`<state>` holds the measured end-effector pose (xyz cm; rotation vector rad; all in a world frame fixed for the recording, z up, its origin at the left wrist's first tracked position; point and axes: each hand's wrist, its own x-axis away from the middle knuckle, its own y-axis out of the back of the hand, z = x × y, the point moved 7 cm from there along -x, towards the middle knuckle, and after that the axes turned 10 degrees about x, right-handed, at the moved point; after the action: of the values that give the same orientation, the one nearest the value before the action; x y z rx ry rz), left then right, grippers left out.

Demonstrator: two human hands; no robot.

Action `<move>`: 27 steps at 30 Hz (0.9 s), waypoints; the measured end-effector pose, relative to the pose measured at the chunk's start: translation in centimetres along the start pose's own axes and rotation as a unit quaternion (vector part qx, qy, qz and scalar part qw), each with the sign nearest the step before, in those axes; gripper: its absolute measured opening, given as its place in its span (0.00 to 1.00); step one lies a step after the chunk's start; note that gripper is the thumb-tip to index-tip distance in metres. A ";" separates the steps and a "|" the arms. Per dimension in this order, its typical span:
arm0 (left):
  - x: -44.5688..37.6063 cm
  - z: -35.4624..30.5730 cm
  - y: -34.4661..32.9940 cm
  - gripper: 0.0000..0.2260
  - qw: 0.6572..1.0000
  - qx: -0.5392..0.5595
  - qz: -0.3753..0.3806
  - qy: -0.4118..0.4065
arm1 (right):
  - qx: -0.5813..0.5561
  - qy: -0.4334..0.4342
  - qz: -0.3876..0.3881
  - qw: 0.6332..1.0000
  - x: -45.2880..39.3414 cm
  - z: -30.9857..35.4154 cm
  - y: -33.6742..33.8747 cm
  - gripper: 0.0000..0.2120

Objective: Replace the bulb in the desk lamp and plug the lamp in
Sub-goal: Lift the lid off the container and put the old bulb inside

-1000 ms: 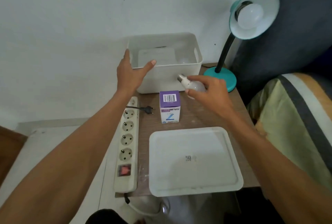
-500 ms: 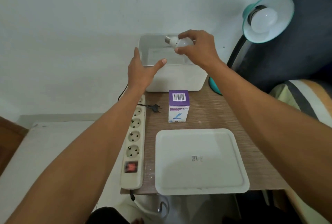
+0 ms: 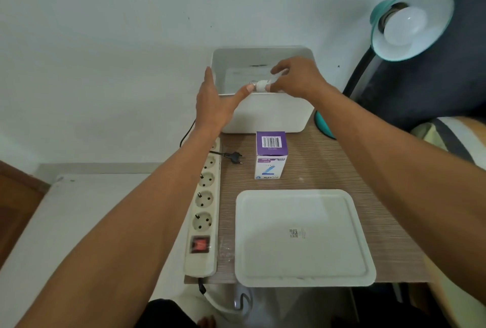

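fingers of right hand (image 3: 297, 80) pinch a bulb (image 3: 263, 85) over the open bin (image 3: 271, 114); left hand (image 3: 214, 101) spread, steadying its rim. lamp (image 3: 410, 22) already carries a bulb, so i judge i'm binning the old one. next: release, then seat the plug (image 3: 235, 157) in the strip (image 3: 203, 209).

Purple-and-white bulb box (image 3: 271, 155) with a barcode, large "7" and upside-down "ECOLINK", QR code on white lid (image 3: 302, 238)

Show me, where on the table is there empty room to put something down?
Bare wood lies right of the purple box, between the teal lamp base and the flat white lid. It's crowded by the power strip and black plug.
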<state>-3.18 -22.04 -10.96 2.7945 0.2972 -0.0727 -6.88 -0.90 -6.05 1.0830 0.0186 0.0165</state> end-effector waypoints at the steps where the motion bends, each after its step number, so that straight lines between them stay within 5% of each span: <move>1: 0.1 -0.3 0.0 0.56 1.000 -0.006 0.008 0.004 | -0.006 0.005 -0.013 1.000 0.3 -0.1 0.4 0.23; 11: 9.3 -1.3 1.4 0.46 1.000 -0.011 -0.027 0.008 | -0.069 -0.014 -0.200 0.977 10.1 -3.5 6.3 0.16; 17: 19.3 2.7 0.4 0.30 0.999 -0.022 0.005 0.048 | -0.024 -0.119 -0.089 0.989 20.1 -9.0 1.9 0.20; 21: 24.7 4.9 -0.8 0.33 0.990 -0.095 0.078 0.071 | 0.031 -0.174 0.010 0.984 26.9 -12.9 -2.4 0.22; 27: 28.0 5.7 -2.3 0.49 0.944 -0.260 0.156 0.126 | 0.022 -0.221 0.027 0.975 32.7 -15.1 -5.8 0.25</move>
<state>23.61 -16.27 -19.43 2.2828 -0.0693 0.3863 25.49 10.45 -18.47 1.1115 -0.4131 -0.1760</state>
